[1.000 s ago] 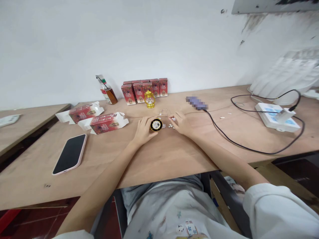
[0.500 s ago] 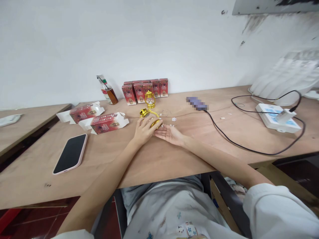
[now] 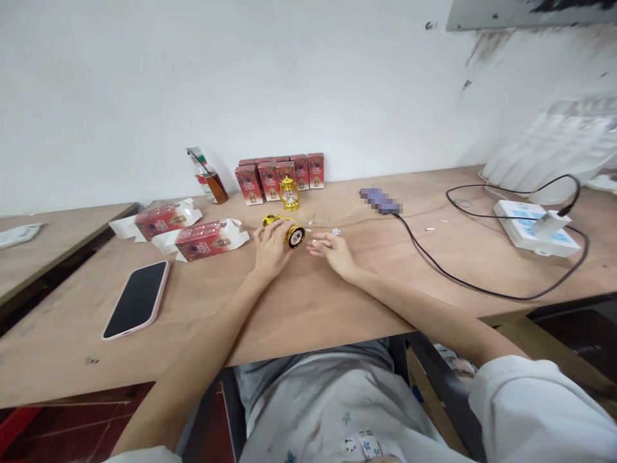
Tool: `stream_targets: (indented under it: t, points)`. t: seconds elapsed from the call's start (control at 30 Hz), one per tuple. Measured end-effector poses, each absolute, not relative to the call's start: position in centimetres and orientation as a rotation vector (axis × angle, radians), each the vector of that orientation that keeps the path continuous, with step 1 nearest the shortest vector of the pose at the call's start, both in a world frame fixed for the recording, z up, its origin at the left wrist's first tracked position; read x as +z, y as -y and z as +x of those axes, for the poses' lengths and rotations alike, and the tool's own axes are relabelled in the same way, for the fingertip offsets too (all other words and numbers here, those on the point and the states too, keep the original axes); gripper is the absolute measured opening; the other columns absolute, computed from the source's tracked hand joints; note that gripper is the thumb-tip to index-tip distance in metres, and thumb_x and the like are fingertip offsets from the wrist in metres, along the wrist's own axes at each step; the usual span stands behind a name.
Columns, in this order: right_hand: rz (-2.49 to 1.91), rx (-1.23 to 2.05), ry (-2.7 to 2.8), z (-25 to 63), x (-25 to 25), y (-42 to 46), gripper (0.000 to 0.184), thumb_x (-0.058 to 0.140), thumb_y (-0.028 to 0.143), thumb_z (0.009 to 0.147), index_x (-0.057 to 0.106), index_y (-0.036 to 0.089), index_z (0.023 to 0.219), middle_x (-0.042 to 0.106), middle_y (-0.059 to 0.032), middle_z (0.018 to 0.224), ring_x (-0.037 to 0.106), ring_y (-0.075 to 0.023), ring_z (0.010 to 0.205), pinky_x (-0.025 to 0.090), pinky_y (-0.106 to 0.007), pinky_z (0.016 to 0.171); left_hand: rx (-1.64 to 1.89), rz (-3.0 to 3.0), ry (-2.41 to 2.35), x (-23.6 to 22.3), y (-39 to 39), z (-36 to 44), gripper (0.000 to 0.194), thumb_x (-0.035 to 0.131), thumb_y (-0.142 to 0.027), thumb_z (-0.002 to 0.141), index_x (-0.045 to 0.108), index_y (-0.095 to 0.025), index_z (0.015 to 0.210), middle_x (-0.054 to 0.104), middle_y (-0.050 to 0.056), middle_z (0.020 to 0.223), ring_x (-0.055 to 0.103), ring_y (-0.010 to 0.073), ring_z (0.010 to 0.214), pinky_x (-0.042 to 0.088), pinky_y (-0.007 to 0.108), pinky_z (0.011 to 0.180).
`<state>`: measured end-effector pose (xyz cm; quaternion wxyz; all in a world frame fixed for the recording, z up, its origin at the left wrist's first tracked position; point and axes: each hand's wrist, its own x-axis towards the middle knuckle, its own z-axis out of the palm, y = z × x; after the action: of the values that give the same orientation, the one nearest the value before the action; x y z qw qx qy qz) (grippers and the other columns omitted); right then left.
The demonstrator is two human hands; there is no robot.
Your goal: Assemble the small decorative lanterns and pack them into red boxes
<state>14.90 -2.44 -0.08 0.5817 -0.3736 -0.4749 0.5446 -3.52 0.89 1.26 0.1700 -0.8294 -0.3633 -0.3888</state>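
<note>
Gold lantern [image 3: 295, 237] — tipped, left hand [image 3: 270, 249] wrapped round it, right hand [image 3: 337, 255] — pinching grip on white piece [image 3: 314, 242]

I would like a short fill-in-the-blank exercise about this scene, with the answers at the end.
1. The person's ____ hand holds a gold lantern.
2. The upright lantern stands before small ____ boxes.
3. The pink-edged phone lies screen ____ on the table.

Missing words: left; red; up.
</note>
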Motion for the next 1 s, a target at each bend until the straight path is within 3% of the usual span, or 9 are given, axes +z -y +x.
stream_targets:
  t: [0.1, 0.23, 0.47, 0.83, 1.0]
  points:
    - [-0.923, 0.792, 1.484, 15.3, 0.3, 2.9, 0.014, 0.062, 0.033, 0.082, 0.064, 0.020, 0.084, 0.069, -0.0023, 0.081, 0.066, -0.0175, 0.079, 0.055, -0.038, 0.080, -1.136, -2.427, 1.069, 1.4, -0.7, -3.4, 0.046, 0.060, -0.039, 0.084, 0.047, -0.020, 0.124, 0.063, 0.012, 0.120, 0.054, 0.0263, 0.115, 0.034, 0.043, 0.092]
    - [-0.897, 0.207, 1.801, 15.9, 0.7, 3.4, 0.021, 0.055, 0.033, 0.089, 0.065, 0.019, 0.077, 0.067, -0.0056, 0.081, 0.062, -0.0181, 0.080, 0.051, -0.033, 0.076, -1.140, -2.593, 0.982, 1.5, -0.3, -2.8, 0.045, 0.060, -0.040, 0.083, 0.048, -0.019, 0.121, 0.062, 0.011, 0.121, 0.056, 0.0245, 0.111, 0.040, 0.041, 0.092]
    - [-0.841, -0.306, 1.970, 16.2, 1.0, 3.3, 0.023, 0.047, 0.023, 0.093, 0.066, 0.017, 0.082, 0.064, -0.0083, 0.083, 0.059, -0.0165, 0.077, 0.049, -0.029, 0.072, -1.173, -2.729, 0.819, 1.6, 0.0, -2.8, 0.046, 0.059, -0.032, 0.083, 0.045, -0.017, 0.124, 0.059, 0.013, 0.122, 0.055, 0.0231, 0.115, 0.046, 0.039, 0.096]
    - [-0.786, -0.362, 2.032, 16.4, 1.3, 3.0, 0.020, 0.047, 0.021, 0.092, 0.066, 0.018, 0.086, 0.066, -0.0079, 0.085, 0.060, -0.0164, 0.078, 0.048, -0.028, 0.074, -1.192, -2.711, 0.809, 1.3, -0.5, -3.0, 0.048, 0.063, -0.029, 0.080, 0.046, -0.018, 0.124, 0.062, 0.011, 0.118, 0.058, 0.0233, 0.110, 0.049, 0.039, 0.094]
    - [-1.062, -0.172, 1.947, 17.8, 2.2, 2.6, 0.022, 0.044, 0.022, 0.093, 0.065, 0.016, 0.093, 0.066, -0.0087, 0.089, 0.061, -0.0170, 0.084, 0.047, -0.028, 0.076, -1.252, -2.646, 0.856, 1.0, -0.6, -3.1, 0.065, 0.063, -0.028, 0.078, 0.034, -0.017, 0.135, 0.056, 0.014, 0.127, 0.056, 0.0247, 0.116, 0.048, 0.040, 0.097]
